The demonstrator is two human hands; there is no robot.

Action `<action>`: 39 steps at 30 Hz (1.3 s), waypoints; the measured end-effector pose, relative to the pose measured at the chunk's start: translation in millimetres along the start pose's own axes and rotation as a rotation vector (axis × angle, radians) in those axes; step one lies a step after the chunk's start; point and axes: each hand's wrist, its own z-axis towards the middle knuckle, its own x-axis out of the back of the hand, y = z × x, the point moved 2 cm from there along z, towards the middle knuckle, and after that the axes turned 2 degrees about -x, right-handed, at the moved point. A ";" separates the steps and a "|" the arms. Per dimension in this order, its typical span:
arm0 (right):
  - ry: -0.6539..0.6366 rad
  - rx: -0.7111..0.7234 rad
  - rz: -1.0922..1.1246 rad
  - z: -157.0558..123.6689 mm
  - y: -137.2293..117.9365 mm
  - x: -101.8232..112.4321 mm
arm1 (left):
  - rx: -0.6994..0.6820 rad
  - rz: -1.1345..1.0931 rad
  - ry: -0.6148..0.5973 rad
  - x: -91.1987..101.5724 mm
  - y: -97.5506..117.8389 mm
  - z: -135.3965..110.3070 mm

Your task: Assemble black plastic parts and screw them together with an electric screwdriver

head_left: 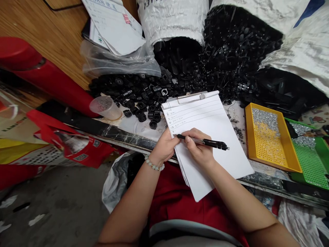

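Note:
A clipboard (191,98) with white paper (231,154) rests at the bench edge, tilted, its metal clip at the far end. Several handwritten lines run across the upper part of the top sheet. My left hand (164,145), with a beaded bracelet at the wrist, grips the left edge of the clipboard and paper, thumb on top. In my right hand (199,147) is a black pen (214,143), its tip pointing left at the sheet's left margin, close to my left thumb. Whether the tip touches the paper I cannot tell.
Black plastic parts (144,99) lie heaped behind the clipboard, spilling from white sacks (174,20). A clear plastic cup (106,107) and a red cylinder (46,75) stand left. Yellow (290,151) and green (308,168) trays of small metal pieces sit right. A red bag (87,147) hangs left.

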 end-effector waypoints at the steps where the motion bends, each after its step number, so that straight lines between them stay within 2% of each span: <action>1: -0.004 0.003 -0.009 0.0 -1.0 -0.8 | 0.001 0.003 0.005 0.2 0.1 -0.1; 4: 0.046 -0.040 -0.037 0.3 -0.5 1.7 | 0.034 -0.005 0.012 1.7 -0.7 -1.1; 6: 0.131 -0.118 -0.066 1.8 6.5 14.0 | 0.051 -0.010 0.013 3.3 -1.7 -1.9; 8: 0.276 -0.206 -0.133 4.4 19.8 39.1 | 0.047 -0.003 0.012 4.5 -2.3 -2.4; 12: 0.631 -0.308 -0.334 8.6 46.2 105.8 | 0.034 0.010 -0.004 4.8 -2.2 -2.4; 14: 0.736 -0.296 -0.335 8.6 47.6 122.0 | 0.039 0.008 -0.015 4.3 -2.2 -2.2; 16: 0.701 -0.228 -0.234 7.8 38.3 114.3 | 0.042 0.011 -0.014 4.0 -2.5 -2.1; 17: 0.620 -0.190 -0.164 7.6 30.8 102.2 | 0.041 0.015 -0.009 3.9 -2.6 -2.1; 21: 0.132 -0.112 0.033 7.1 2.0 34.9 | 0.031 0.046 0.019 2.4 -2.0 -2.4; 23: 0.038 -0.084 0.057 6.4 -2.6 13.6 | 0.022 0.061 0.023 1.5 -1.3 -2.5; 26: 0.048 -0.059 0.033 6.0 2.0 4.3 | 0.012 0.058 0.012 1.1 -0.8 -2.0; 32: 0.033 -0.069 0.036 5.6 8.2 7.2 | 0.012 0.050 0.018 3.0 -2.7 -1.1; 36: 0.087 -0.092 0.017 4.8 7.4 7.2 | 0.012 0.032 -0.002 2.0 -2.3 -1.2; 39: 0.077 -0.094 0.007 4.7 7.5 6.8 | 0.011 0.043 0.006 0.4 -0.1 -1.2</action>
